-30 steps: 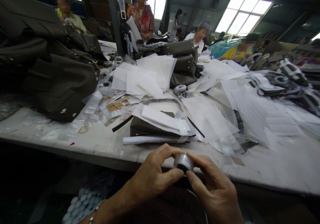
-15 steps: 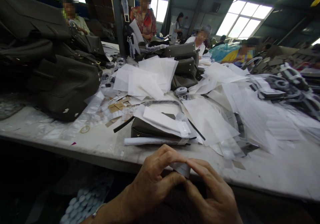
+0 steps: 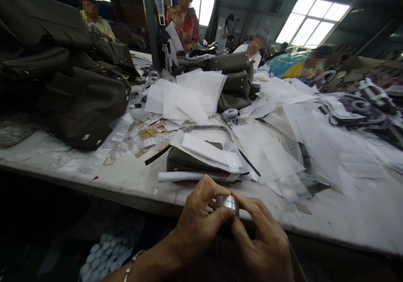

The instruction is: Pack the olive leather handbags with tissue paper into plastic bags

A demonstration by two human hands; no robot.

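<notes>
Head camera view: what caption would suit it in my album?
The left hand and right hand pinch a small silvery roll before a table strewn with white sheets and dark bags.

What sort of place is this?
Probably a handbag workshop: dark handbags piled up, white wrapping sheets strewn over the worktable, other workers behind, a tape roll between left hand and right hand.

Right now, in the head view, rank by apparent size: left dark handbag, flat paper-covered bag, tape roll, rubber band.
1. dark handbag
2. flat bag
3. tape roll and rubber band: they look much alike. The roll is nearer the camera and partly covered, so I leave them unranked.
</notes>
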